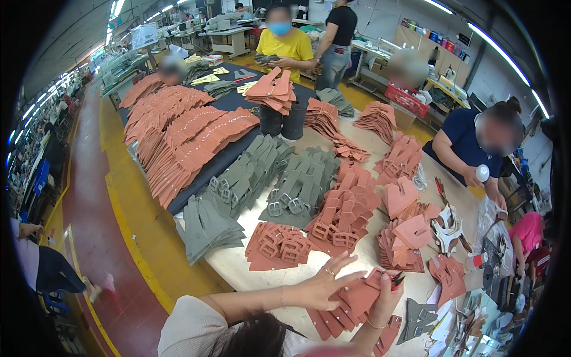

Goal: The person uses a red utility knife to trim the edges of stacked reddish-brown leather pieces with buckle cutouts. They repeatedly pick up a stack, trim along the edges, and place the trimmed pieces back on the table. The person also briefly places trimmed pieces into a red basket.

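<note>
My left hand (328, 282) hovers with fingers spread over a fanned stack of terracotta leather pieces (334, 321) at the table's near edge. My right hand (383, 304) is closed at the stack's right side, gripping a terracotta strap piece with a covered buckle (373, 278). A small dark-tipped tool with red on it (397, 278) pokes out of the same hand; its kind is hard to make out. Just beyond my hands lies a pile of buckled terracotta pieces (277, 245). Grey-green buckled straps (420, 320) rest to the right of my right hand.
Bundles of grey-green pieces (208, 225) and terracotta pieces (196, 140) cover much of the table (262, 284). Across it, a person in yellow (284, 50) holds dark pieces. At the right, a person in navy (461, 140) holds a white-topped object. A walkway (89, 196) runs along the left.
</note>
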A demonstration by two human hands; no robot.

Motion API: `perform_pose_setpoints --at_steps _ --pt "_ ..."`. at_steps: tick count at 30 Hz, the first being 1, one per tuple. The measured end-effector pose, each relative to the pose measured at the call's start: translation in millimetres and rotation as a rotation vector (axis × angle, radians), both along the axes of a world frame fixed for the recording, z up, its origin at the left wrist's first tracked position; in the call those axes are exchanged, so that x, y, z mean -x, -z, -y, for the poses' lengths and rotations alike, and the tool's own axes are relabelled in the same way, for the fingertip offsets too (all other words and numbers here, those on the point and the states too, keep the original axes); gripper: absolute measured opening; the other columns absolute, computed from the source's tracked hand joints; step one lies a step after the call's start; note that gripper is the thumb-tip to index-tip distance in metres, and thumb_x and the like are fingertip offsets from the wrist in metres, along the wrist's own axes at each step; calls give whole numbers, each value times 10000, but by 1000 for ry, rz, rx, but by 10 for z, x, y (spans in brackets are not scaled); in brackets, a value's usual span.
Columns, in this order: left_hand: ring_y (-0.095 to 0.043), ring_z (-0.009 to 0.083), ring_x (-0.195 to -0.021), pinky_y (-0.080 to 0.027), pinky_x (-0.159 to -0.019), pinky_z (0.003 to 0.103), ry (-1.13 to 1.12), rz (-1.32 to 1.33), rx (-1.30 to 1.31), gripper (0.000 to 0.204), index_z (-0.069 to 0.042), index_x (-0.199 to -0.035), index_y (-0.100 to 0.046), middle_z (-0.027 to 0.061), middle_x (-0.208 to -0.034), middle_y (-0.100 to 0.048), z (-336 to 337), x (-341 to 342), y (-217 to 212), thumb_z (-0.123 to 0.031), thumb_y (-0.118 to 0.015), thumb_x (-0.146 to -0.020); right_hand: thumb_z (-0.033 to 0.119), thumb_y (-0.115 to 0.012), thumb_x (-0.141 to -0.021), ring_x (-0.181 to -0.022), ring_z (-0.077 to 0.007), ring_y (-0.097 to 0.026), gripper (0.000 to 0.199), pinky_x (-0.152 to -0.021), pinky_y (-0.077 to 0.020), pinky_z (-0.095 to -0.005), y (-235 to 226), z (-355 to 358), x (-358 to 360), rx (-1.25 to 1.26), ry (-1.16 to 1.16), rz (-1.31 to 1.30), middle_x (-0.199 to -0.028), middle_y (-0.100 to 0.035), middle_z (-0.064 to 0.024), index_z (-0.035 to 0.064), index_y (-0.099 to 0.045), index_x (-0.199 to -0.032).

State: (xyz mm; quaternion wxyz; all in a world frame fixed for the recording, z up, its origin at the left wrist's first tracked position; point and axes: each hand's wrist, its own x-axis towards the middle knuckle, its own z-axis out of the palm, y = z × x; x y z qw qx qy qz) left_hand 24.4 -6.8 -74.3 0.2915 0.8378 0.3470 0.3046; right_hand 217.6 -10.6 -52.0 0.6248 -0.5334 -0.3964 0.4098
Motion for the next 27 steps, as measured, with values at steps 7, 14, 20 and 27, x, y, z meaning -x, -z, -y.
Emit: perform_pose_setpoints --at_steps 7,14,20,27 --pt "-610 264 -975 -456 -894 404 -147 105 302 360 -61 -1212 -604 122 -987 -669 -26 -68 -68 -257 -595 -911 198 -664 -885 -507 -26 -366 221 -455 -279 -166 112 84 43 74 -89 -131 -672 -466 56 18 -566 -966" --pt "-507 48 -583 -421 -513 230 -149 663 864 398 50 -1007 -652 11 -699 -607 6 -7 -10 -336 -563 -964 134 -814 -724 -691 -57 -476 406 -624 -396 -178 127 83 -16 55 -249 265 -727 -539 12 -55 -633 -1034" --pt "-597 66 -694 -483 -604 227 -62 558 914 351 48 -1076 -625 44 -818 -665 1 9 64 -268 -630 -922 165 -766 -807 -716 -68 -498 297 -691 -432 -209 153 173 -2 162 -196 116 -794 -584 -1 -58 -669 -977" --pt "-596 109 -945 -492 -836 273 -56 622 940 353 32 -1148 -597 69 -1049 -652 25 11 -49 -230 -647 -916 216 -620 -932 -651 -60 -426 291 -604 -358 -205 115 207 -32 115 -118 213 -761 -538 7 -61 -636 -1018"
